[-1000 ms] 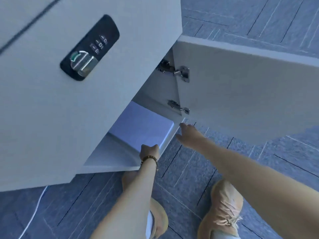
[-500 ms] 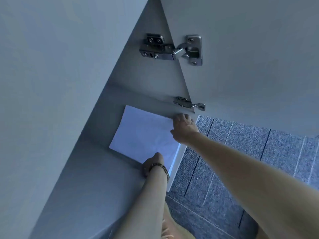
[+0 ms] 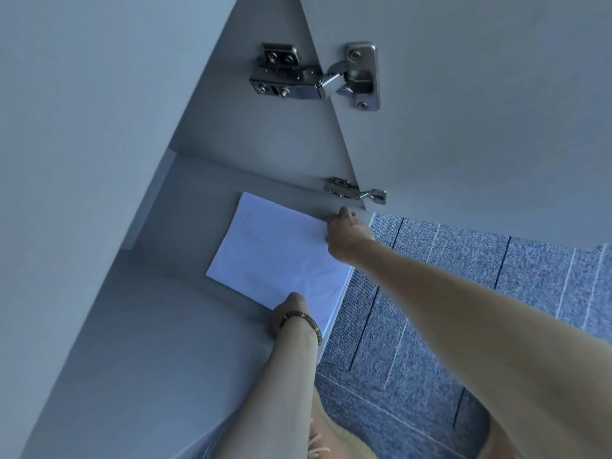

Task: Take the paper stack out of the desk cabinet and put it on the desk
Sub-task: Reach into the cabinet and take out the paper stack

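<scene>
A white paper stack (image 3: 275,253) lies flat on the floor of the open desk cabinet (image 3: 185,342), near its right front corner. My left hand (image 3: 288,313), with a beaded bracelet on the wrist, rests at the stack's near edge, its fingers curled against it. My right hand (image 3: 346,236) reaches in from the right and touches the stack's far right corner, fingers bent down over the edge. The fingertips of both hands are hidden, so a firm grip does not show. The desk top is out of view.
The cabinet door (image 3: 480,111) stands open to the right on two metal hinges (image 3: 318,77), close above my right hand. The cabinet's left wall (image 3: 82,144) fills the left side. Blue-grey carpet tiles (image 3: 447,293) lie below, with my shoe (image 3: 331,438) at the bottom edge.
My head has dropped lower and closer, so the cabinet's inside fills the view. My right hand has moved from the carpet onto the stack's far corner; my left hand stays at the near edge.
</scene>
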